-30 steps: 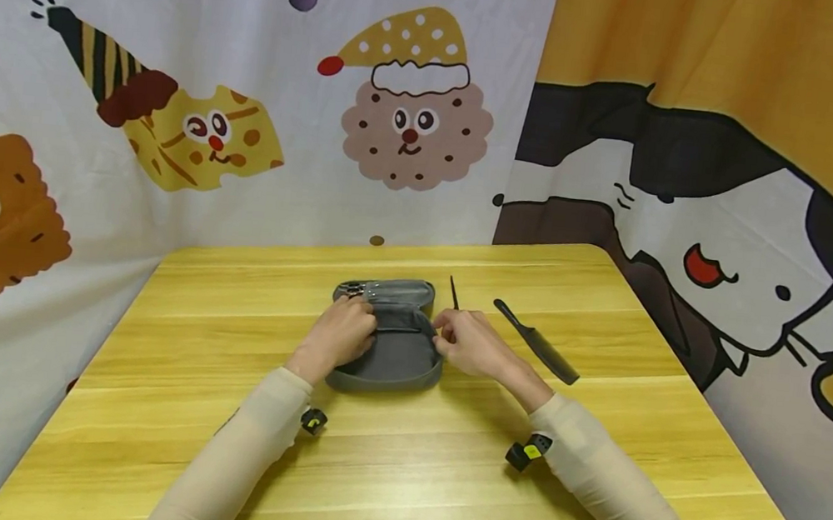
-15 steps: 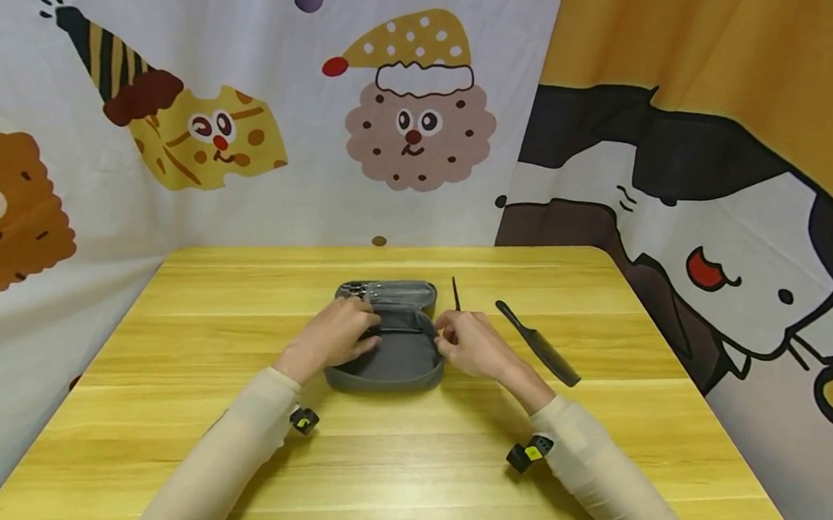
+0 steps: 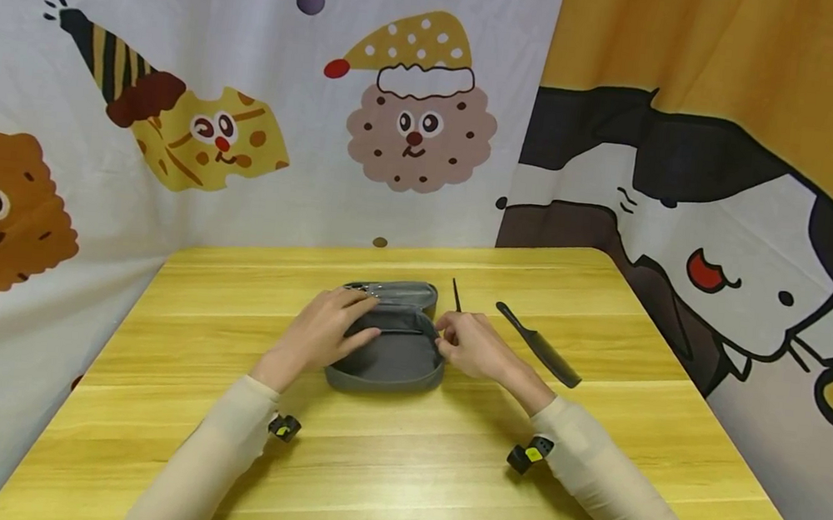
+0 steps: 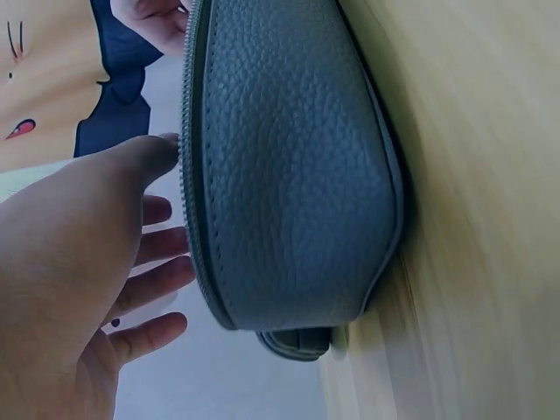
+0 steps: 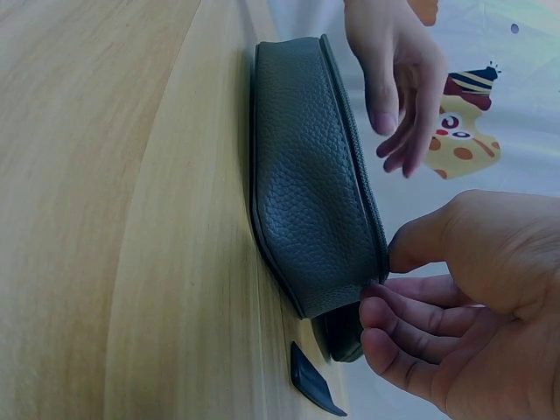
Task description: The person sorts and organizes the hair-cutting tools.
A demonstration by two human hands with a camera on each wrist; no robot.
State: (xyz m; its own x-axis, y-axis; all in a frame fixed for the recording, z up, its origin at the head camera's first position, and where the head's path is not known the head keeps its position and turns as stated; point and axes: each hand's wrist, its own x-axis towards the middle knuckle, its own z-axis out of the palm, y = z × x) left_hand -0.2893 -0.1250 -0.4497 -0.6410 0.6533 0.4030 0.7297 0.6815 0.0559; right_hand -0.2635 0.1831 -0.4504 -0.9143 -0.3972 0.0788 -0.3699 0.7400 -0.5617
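A grey zip case (image 3: 385, 366) with a pebbled outer wall (image 4: 289, 175) lies opened on the table, its lid folded back at the far side. Small metal tools (image 3: 363, 288) sit in the lid, partly covered by my left hand (image 3: 315, 332). That hand hovers over the case's left side, fingers spread and holding nothing; the left wrist view shows its fingertips beside the zipped rim. My right hand (image 3: 474, 345) pinches the rim at the far right corner between thumb and fingers, clearest in the right wrist view. Inside the case runs a dark strip (image 3: 400, 330).
To the right of the case lies a black comb (image 3: 540, 345), slanting toward the front right. A thin dark stick (image 3: 456, 292) pokes out beyond my right hand. Printed curtains (image 3: 405, 225) hang behind the wooden table (image 3: 396, 476).
My left hand has drawn back left and toward me from the tools in the lid, and its fingers have straightened. My right hand has stayed at the case's corner.
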